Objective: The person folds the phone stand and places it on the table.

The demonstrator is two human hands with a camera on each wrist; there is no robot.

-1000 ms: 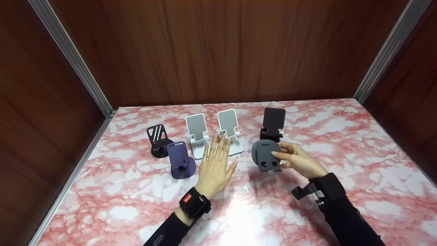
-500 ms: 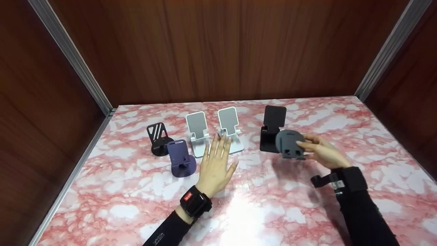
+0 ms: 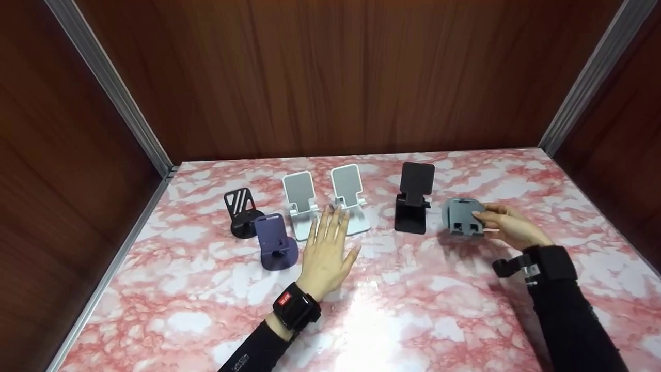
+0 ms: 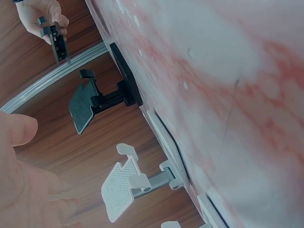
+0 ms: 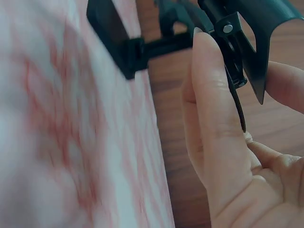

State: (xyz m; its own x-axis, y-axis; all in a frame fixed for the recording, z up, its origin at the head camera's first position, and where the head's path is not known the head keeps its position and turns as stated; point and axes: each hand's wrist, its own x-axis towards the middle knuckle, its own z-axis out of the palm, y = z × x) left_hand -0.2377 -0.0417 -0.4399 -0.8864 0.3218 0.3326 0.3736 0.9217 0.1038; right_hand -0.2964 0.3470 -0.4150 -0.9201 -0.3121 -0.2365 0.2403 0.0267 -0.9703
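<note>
My right hand (image 3: 511, 227) pinches the edge of a grey phone stand (image 3: 463, 217) between thumb and fingers. It is folded nearly flat and held above the table, to the right of an upright black phone stand (image 3: 417, 178). In the right wrist view, the thumb and fingers lie on either side of the held stand's dark plates (image 5: 232, 61). My left hand (image 3: 325, 258) has its fingers straight, palm down, holding nothing. Its fingertips overlap the bases of two white phone stands (image 3: 298, 188) in the head view; whether they touch cannot be told.
To the left stand a purple phone stand (image 3: 271, 235) and, behind it, a black slotted phone stand (image 3: 239, 204). The red-and-white marbled table (image 3: 206, 289) is bounded by wooden panels (image 3: 351, 77) at the back and sides.
My right hand has carried the grey phone stand rightward, from in front of the black phone stand to its right side. The left hand has stayed in place.
</note>
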